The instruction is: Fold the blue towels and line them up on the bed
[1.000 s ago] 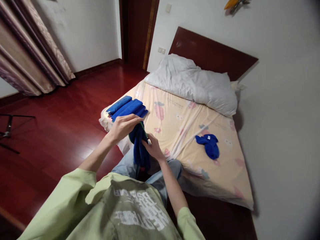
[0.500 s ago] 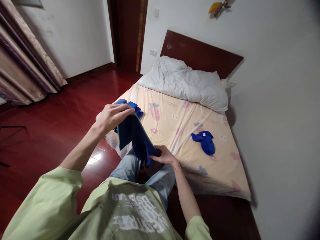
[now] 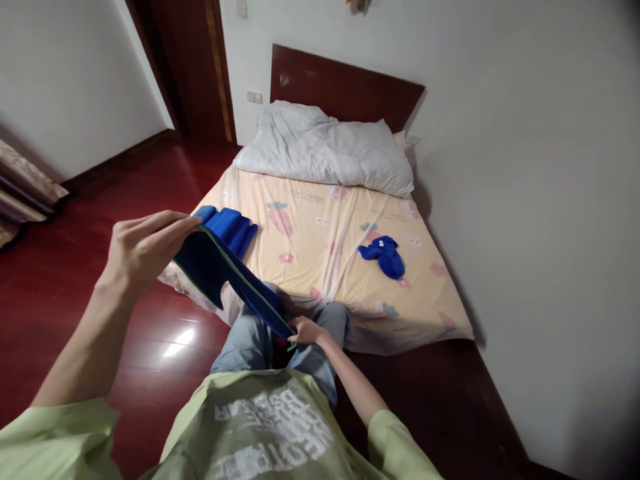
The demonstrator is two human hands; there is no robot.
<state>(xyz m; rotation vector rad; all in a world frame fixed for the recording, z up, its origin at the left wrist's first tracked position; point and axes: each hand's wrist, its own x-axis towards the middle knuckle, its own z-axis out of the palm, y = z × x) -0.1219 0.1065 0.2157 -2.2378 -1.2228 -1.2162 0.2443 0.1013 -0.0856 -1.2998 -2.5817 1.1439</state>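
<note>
A dark blue towel (image 3: 240,283) with green edging hangs stretched between my two hands, over my knees and the near edge of the bed. My left hand (image 3: 145,243), raised at the left, pinches one corner. Lower down by my knees, my right hand (image 3: 306,331) grips the other end. Just beyond the left hand, several folded blue towels (image 3: 231,228) lie side by side on the bed. To the right, a crumpled blue towel (image 3: 386,257) with a small white tag rests on the sheet.
The bed has a cream patterned sheet (image 3: 310,253) and a bunched grey-white quilt (image 3: 325,147) by the dark wooden headboard (image 3: 345,87). A wall (image 3: 525,200) runs along the right. Glossy red floor (image 3: 130,347) lies at the left, with a curtain (image 3: 25,190) beyond.
My hands have moved apart, the left one outward to the left, so the towel is stretched longer and flatter. The view has turned to the right.
</note>
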